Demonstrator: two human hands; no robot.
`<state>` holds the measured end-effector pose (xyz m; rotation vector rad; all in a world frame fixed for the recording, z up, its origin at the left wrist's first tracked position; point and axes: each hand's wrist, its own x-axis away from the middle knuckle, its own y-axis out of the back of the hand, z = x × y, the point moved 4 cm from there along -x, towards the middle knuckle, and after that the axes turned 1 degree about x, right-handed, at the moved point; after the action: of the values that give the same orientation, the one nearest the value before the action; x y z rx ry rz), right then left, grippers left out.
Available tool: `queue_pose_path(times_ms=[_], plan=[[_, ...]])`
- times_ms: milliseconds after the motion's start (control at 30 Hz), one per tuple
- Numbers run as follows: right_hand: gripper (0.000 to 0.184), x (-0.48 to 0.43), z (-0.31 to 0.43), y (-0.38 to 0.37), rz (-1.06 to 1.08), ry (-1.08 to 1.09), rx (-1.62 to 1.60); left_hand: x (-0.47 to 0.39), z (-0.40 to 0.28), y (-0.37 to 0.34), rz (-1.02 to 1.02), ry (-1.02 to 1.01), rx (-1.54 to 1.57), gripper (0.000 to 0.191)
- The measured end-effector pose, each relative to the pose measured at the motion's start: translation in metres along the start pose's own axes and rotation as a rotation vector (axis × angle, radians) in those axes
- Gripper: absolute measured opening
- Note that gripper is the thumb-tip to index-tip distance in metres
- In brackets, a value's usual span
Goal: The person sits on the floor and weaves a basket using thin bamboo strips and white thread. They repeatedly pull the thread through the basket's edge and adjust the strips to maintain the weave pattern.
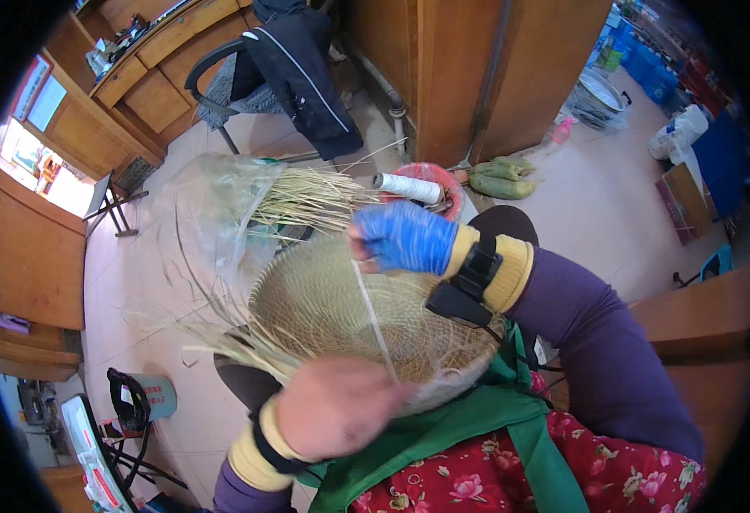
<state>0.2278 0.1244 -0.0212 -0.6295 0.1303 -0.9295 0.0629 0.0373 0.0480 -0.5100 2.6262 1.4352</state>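
Observation:
A large round basket of woven plant fibre [323, 308] lies tilted on my lap, its open side up. My right hand [407, 237], in a blue knit covering, is above its far rim, fingers closed on the upper end of a white strand [372, 314]. That strand runs taut across the basket to the fingers of my left hand [343, 404], which is bare and blurred at the near rim; its grip on the strand is unclear. Loose pale stalks [246, 353] stick out from the rim on the left.
Beyond the basket, a plastic bag [214, 199] holds a bundle of straw [311, 195]. A white thread spool [410, 188] rests on a red basin [453, 186], near green-skinned radishes [503, 186]. A chair [211, 109] with clothes stands behind; a lined bin [160, 396] is at left.

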Motion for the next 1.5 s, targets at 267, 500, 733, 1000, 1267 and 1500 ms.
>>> queue_pose_path(times_ms=[267,500,733,1000,1267,1500], plan=[[0.032,0.018,0.076,0.166,-0.155,0.163,-0.098,0.042,0.059,0.052,-0.146,0.173,0.512,0.022],[0.061,0.138,0.207,0.286,-1.499,0.531,0.374,0.047,0.060,0.057,-0.219,0.151,0.509,0.023],[0.030,-0.030,-0.001,0.013,0.668,-0.010,0.682,0.012,0.059,0.043,-0.111,0.127,0.491,0.021],[0.031,-0.025,-0.028,-0.033,0.838,-0.288,0.617,0.019,0.053,0.042,-0.123,0.137,0.480,0.023],[0.019,-0.032,-0.004,0.016,0.328,0.467,1.501,0.021,0.058,0.035,-0.095,0.122,0.461,0.023],[0.023,-0.017,-0.030,-0.022,0.730,-0.170,0.578,0.013,0.051,0.035,-0.109,0.119,0.433,0.024]])
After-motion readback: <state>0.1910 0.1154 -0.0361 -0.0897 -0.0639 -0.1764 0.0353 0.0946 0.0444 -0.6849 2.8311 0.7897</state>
